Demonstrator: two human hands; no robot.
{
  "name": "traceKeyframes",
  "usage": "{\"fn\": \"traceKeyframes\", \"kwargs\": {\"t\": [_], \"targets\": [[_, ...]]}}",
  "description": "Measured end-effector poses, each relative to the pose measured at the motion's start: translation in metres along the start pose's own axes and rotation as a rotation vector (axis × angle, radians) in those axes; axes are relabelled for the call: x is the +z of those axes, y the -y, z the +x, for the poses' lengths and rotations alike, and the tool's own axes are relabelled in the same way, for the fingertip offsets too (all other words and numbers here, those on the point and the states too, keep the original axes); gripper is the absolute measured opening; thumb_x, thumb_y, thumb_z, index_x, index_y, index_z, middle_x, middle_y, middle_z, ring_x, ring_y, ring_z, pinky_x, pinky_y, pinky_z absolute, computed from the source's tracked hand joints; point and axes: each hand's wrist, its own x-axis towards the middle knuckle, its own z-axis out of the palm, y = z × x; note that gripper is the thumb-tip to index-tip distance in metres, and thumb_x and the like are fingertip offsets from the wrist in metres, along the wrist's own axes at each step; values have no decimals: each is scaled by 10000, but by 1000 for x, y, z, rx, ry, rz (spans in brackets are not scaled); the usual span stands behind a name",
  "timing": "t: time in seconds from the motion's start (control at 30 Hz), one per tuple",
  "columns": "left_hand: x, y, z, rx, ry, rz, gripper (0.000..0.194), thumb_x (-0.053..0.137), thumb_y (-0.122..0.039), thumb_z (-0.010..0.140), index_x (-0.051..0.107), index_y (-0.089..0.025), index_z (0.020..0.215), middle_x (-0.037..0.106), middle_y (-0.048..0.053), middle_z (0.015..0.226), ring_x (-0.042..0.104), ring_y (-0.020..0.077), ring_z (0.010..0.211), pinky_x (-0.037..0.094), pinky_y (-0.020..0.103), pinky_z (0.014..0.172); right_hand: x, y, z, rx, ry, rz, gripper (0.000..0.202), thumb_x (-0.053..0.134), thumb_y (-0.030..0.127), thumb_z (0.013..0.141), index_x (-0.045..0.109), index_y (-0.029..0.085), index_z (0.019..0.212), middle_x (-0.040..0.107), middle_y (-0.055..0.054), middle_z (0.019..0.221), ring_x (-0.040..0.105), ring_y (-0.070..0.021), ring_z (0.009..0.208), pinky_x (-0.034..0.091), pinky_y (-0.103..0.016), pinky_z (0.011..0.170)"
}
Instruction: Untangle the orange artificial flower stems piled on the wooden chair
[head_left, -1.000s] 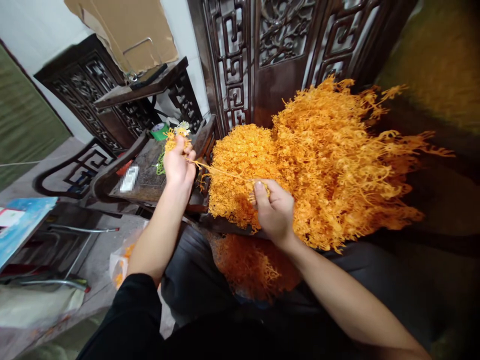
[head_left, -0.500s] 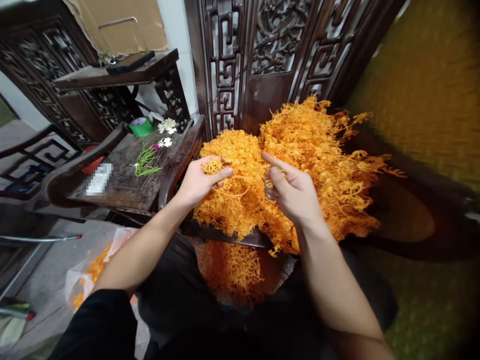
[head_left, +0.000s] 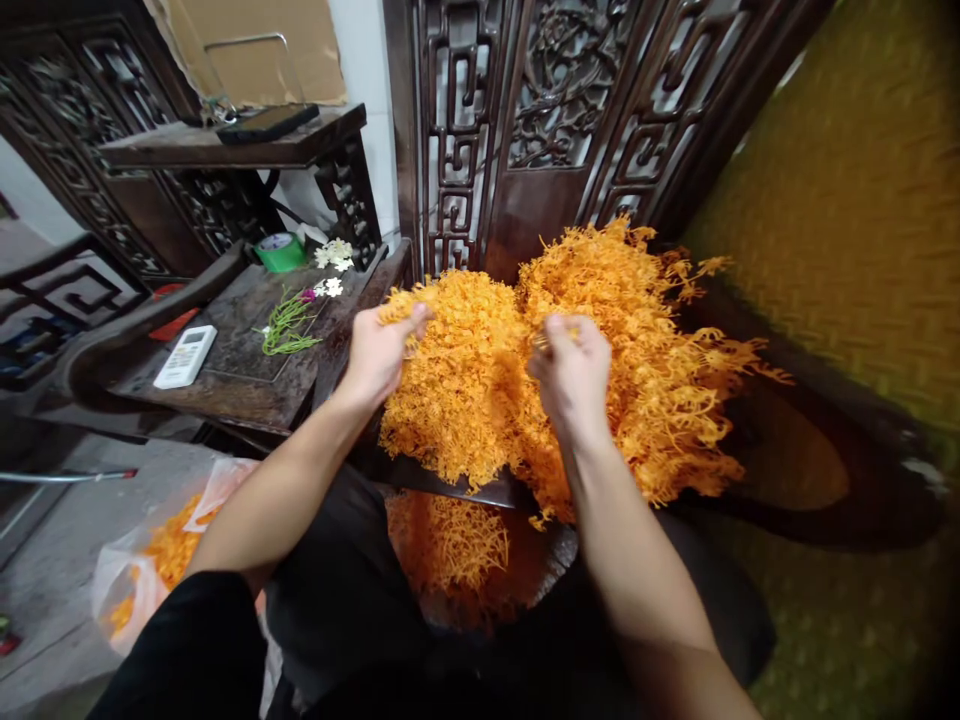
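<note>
My left hand (head_left: 379, 350) is closed around a small orange piece (head_left: 401, 303) at the left edge of a pile of orange plastic-looking pieces (head_left: 457, 390). Over the middle of the orange heap, my right hand (head_left: 574, 370) is closed in a pinch, slightly blurred, with a bit of orange piece at its fingertips. To its right spreads a larger, taller tangle of orange branching stems (head_left: 675, 370). More orange strands (head_left: 469, 545) lie lower down, between the dark-clothed legs.
At the left, a dark wooden seat (head_left: 255, 395) carries a white remote (head_left: 186, 356), green tape (head_left: 281, 252), green stems (head_left: 287, 325) and white flowers (head_left: 334, 255). A plastic bag (head_left: 120, 570) with orange pieces lies on the floor. Carved panels stand behind.
My left hand has shifted left with its orange piece. My right hand's extended index finger has curled in, and the hand is a little lower. The view has shifted slightly.
</note>
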Motion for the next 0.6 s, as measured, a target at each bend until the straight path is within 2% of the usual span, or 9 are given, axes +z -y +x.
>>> {"fn": "traceKeyframes", "kwargs": {"t": [0.07,0.13,0.23,0.33,0.43,0.5,0.6], "targets": [[-2,4,4,-44,-4,4,294,831,-352,727,642,-163,605,615,3,636,522,108,595,397,260,615,-5,2,2,45,-43,69,398,631,610,916,437,265,874,483,67,640,285,-81,427,215,-251,425],[2,7,3,-92,107,80,300,832,-372,722,648,-160,617,617,4,634,518,114,597,392,268,620,-4,8,1,21,59,-46,345,646,560,926,482,258,897,587,31,723,406,-92,458,295,-264,445],[12,9,-3,-79,276,231,334,805,-394,741,626,-156,589,615,8,623,512,120,600,374,277,622,10,18,0,-133,216,-289,230,597,454,976,534,236,942,678,-22,839,568,-123,560,466,-326,614],[17,5,-7,-76,323,328,351,779,-391,749,598,-156,560,594,5,593,491,119,575,344,280,599,26,21,3,-247,228,-428,129,607,336,946,551,222,928,694,-37,868,624,-153,646,492,-358,717],[17,2,-7,-80,347,326,401,771,-402,767,552,-164,530,519,-19,537,417,100,527,289,275,562,33,14,13,-348,117,-496,48,607,237,883,576,213,856,676,-44,833,646,-193,778,493,-368,760],[15,0,-5,-95,340,298,428,769,-368,779,524,-162,495,485,-23,510,387,88,510,262,272,547,29,7,24,-393,-21,-462,33,567,195,867,598,204,868,676,-61,875,654,-206,853,507,-390,817],[10,1,0,-232,231,243,328,770,-256,767,582,-147,522,519,-10,513,406,83,482,231,264,506,14,0,43,-284,-225,-308,267,513,213,868,640,191,1101,670,-95,1014,669,-212,828,533,-399,729]]}}
